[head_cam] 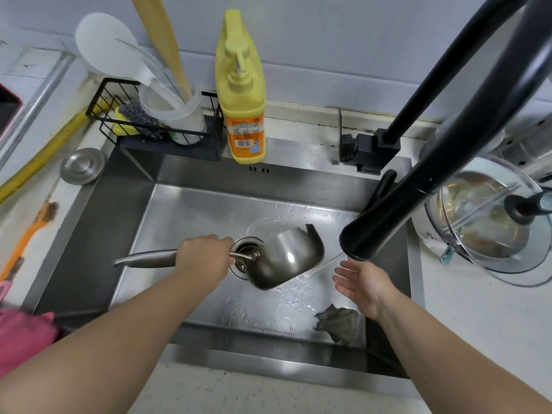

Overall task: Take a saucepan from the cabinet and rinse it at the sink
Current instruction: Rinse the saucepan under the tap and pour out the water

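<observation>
A small steel saucepan [288, 258] hangs tipped on its side over the sink [191, 222], above the drain [243, 258]. Its mouth faces away and water spills from it onto the sink floor. My left hand [206, 258] is shut on the saucepan's long steel handle, close to the pan body. My right hand [363, 282] is open, palm up, fingers apart, just right of the pan and below the black faucet head [370, 237]. A thin stream of water runs from the faucet head towards the pan.
A grey rag [339, 321] lies in the sink's front right corner. A yellow soap bottle [243, 94] and a black wire caddy [155, 121] with scrubbers stand behind the sink. A glass-lidded pot [490, 222] sits on the right counter, a steel drain cover [82, 165] on the left.
</observation>
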